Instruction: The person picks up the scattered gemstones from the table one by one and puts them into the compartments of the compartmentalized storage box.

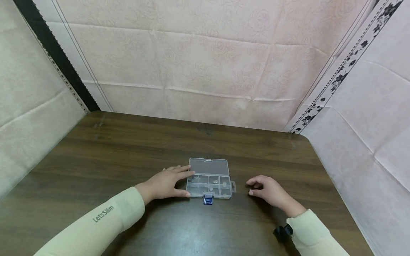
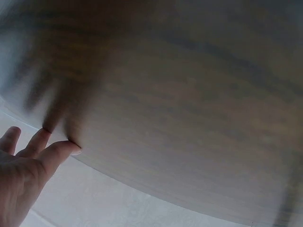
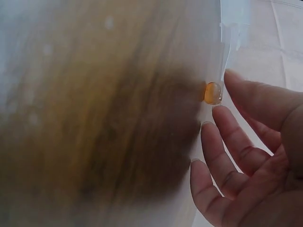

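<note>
A clear plastic compartment box (image 1: 209,185) lies on the table with its lid (image 1: 209,167) swung back and a blue latch (image 1: 208,200) at the front. Several small pale round pieces (image 1: 215,181) sit in its compartments. My left hand (image 1: 166,181) is spread palm down at the box's left side, fingertips and thumb at its edge. To the right of the box, my right hand (image 1: 267,190) is lowered to the table. In the right wrist view a small amber see-through bead (image 3: 213,93) sits just ahead of the thumb and forefinger tips of the right hand (image 3: 251,146).
The brown wood-grain table (image 1: 128,156) fills the lower view. Pale patterned cloth (image 1: 198,64) hangs behind it and at both sides. A clear hang tab (image 1: 234,186) sticks out from the box's right side. A black band (image 1: 283,233) is on my right wrist.
</note>
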Demonstrator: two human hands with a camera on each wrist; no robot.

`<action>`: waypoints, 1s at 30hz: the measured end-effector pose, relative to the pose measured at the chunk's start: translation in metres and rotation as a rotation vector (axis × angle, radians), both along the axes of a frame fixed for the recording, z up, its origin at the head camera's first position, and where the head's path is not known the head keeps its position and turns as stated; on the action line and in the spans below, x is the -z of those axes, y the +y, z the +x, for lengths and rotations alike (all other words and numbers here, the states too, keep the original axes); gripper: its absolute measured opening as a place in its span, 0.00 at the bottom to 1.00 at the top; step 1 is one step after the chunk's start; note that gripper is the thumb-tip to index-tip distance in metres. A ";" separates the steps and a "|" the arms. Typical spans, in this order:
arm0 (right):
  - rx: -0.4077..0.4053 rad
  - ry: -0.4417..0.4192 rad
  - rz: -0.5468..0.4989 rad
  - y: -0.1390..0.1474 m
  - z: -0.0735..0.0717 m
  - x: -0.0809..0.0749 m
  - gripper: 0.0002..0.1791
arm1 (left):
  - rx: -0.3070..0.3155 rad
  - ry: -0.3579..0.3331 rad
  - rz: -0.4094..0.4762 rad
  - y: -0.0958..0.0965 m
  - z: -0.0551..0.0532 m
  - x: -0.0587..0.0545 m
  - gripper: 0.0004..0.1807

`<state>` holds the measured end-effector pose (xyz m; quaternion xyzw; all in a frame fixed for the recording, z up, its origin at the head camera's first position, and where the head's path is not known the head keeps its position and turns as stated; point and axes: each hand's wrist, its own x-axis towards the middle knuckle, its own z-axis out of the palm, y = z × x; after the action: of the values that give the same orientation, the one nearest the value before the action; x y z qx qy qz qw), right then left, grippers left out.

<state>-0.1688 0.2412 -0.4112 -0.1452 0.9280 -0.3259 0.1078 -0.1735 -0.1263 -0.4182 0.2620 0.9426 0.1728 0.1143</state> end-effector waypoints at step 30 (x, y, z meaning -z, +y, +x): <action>-0.062 0.026 0.051 -0.004 -0.004 0.003 0.06 | 0.024 0.009 0.008 -0.001 0.000 0.002 0.43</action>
<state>-0.1725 0.2374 -0.4146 -0.1753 0.9324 -0.2966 0.1096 -0.1737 -0.1277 -0.4198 0.2744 0.9391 0.1742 0.1112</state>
